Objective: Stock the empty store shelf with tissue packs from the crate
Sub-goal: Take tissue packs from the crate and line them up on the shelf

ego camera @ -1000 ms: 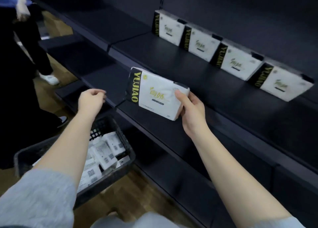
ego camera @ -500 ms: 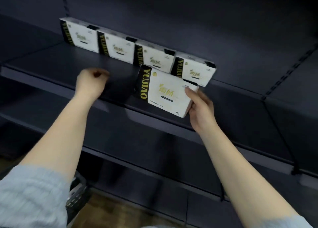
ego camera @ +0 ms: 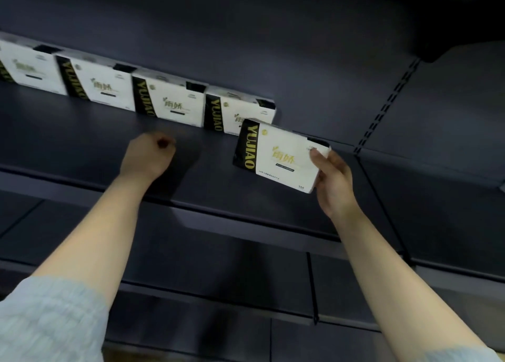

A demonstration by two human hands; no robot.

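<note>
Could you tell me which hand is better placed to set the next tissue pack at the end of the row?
The right hand: it grips the tissue pack beside the row's last pack. The left hand is fisted, empty.

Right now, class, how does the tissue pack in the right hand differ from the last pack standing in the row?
The held pack is gripped by the right hand; the last pack in the row stands untouched against the shelf back. The held pack is nearer the camera, partly covering the row pack. Both are white with a black YUJIAO band.
</note>
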